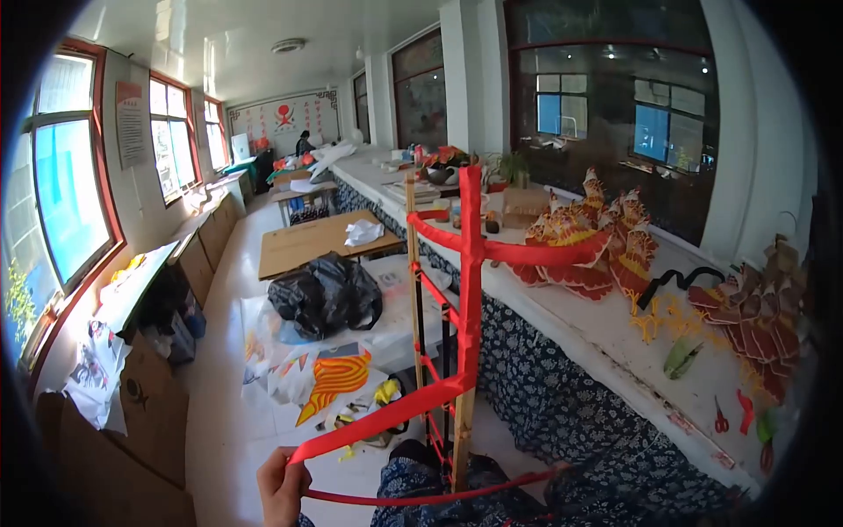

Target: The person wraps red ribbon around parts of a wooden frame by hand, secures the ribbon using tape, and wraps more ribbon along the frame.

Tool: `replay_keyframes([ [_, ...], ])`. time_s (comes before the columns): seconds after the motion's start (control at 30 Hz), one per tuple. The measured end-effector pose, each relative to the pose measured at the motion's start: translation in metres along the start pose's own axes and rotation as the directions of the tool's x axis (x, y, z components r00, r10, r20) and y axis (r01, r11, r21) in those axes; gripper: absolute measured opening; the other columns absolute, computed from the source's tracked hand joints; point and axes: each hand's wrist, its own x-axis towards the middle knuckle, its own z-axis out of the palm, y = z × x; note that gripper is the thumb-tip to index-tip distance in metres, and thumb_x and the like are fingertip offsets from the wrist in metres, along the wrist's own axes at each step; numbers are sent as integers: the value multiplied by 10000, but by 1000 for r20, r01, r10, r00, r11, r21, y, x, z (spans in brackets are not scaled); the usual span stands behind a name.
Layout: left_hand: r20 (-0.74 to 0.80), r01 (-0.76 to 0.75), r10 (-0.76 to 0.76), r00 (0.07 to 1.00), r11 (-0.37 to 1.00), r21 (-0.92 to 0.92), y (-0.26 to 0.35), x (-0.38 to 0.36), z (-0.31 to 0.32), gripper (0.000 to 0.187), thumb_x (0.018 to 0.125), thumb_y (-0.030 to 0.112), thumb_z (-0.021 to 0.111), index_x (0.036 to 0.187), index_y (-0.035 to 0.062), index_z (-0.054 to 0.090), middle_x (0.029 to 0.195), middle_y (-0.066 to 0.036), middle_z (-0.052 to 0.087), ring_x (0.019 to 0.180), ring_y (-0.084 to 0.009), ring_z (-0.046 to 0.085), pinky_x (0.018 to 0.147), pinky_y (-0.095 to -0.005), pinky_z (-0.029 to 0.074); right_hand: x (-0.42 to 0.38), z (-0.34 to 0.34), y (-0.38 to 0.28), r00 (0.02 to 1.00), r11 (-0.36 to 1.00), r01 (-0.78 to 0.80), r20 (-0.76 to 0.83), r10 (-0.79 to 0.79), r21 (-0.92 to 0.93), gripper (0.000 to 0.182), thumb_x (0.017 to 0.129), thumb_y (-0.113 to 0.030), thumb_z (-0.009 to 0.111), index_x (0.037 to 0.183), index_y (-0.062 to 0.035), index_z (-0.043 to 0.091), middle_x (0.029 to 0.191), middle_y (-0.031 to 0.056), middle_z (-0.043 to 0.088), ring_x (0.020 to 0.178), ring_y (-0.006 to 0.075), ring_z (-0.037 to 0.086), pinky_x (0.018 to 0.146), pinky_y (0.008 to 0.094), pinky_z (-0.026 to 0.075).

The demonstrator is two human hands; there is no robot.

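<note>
A wooden frame wrapped in red ribbon (471, 299) stands upright in front of me, with black rods and red ties behind its main post. My left hand (283, 485) is at the lower left, its fingers closed on the red ribbon, which stretches tight up to the post. A curved red strip (421, 499) runs from beside that hand across to the right. At its right end, my right hand (558, 479) is small, dark and blurred; its fingers cannot be made out. The bare wood of the post (462, 439) shows below the wrapping.
Red and yellow rooster figures (571, 255) stand on the long white counter (597, 351) at right, with scissors (720, 417) near its front edge. A black plastic bag (325, 294) and a cardboard sheet (320, 241) lie left of the frame. Farther back is a person (304, 143).
</note>
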Motion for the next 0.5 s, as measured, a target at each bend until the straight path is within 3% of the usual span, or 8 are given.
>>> replay_keyframes([
  [0.1,-28,-73,74,997,997,31,-18,5,-6,127,945,68,479,953,-2,584,557,44,435,453,-28,389,413,-192,260,-3,-1,14,985,988,-88,-138,106,127,366,765,-297,758,1043,-76,668,954,115,685,905,217,645,797,340,501],
  [0.27,-72,-93,101,992,990,110,-24,12,5,151,918,17,485,1036,-9,575,566,35,453,457,-34,414,416,-194,278,-84,35,-47,910,903,-214,-260,322,372,400,785,-321,748,1076,-61,659,992,105,680,937,194,635,818,334,492],
  [0.4,-33,-24,25,999,999,41,-24,10,10,205,922,50,461,1087,-13,565,565,26,468,462,-38,417,433,-187,297,-159,61,-174,849,811,-253,-281,448,528,420,797,-335,742,1096,-53,654,1015,98,677,956,180,628,830,330,487],
  [0.43,-34,-18,20,999,999,45,-23,10,11,205,922,50,461,1087,-13,565,565,26,468,462,-38,417,433,-187,297,-163,33,-222,975,845,47,-208,76,532,404,822,-338,717,1095,-47,654,1029,89,673,972,173,621,841,330,482],
  [0.47,-4,-2,2,1000,1000,-3,-21,12,12,221,927,68,451,1100,-14,560,571,15,479,469,-41,426,437,-187,306,-173,14,-270,940,759,334,-132,-316,559,391,846,-342,693,1094,-41,654,1044,80,668,988,165,614,852,330,477],
  [0.5,23,28,-27,999,999,-40,-18,11,12,238,931,86,442,1114,-15,556,578,4,491,476,-44,435,442,-187,316,-195,30,-319,746,560,550,-65,-662,620,382,871,-345,669,1092,-35,654,1059,71,664,1005,157,607,863,330,472],
])
